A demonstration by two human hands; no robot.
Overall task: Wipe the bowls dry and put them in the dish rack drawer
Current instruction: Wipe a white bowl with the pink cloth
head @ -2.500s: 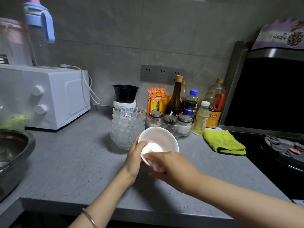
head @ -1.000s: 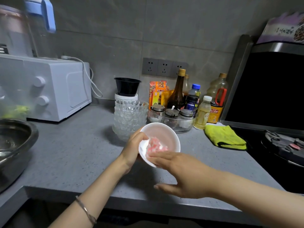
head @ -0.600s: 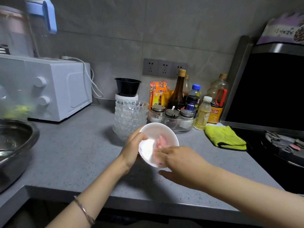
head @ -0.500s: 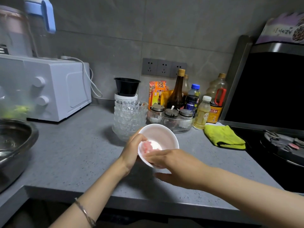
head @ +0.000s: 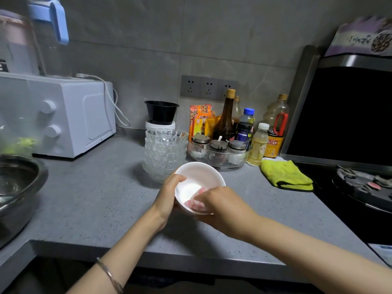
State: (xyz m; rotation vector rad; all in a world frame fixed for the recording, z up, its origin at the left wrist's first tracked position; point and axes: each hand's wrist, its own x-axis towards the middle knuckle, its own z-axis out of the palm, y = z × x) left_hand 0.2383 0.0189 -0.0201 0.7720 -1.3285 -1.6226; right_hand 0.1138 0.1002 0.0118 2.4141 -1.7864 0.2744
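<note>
A small white bowl (head: 201, 177) is tilted toward me above the grey counter (head: 95, 198). My left hand (head: 169, 194) grips its left rim, thumb inside the bowl. My right hand (head: 222, 204) holds a pink and white cloth (head: 196, 203) and presses it against the bowl's lower inside wall. Behind the white bowl stands a stack of several clear cut-glass bowls (head: 166, 151). The dish rack drawer is out of view.
A white toaster oven (head: 63, 115) sits at the back left and a steel basin (head: 17, 187) at the left edge. Sauce bottles and a glass tray of spice jars (head: 218, 153) line the wall. A yellow cloth (head: 285, 175) lies beside the black stove (head: 360, 187).
My right hand has rubbed the pink cloth around the inside of the bowl, ending at its lower right wall. My left hand has kept its hold on the rim.
</note>
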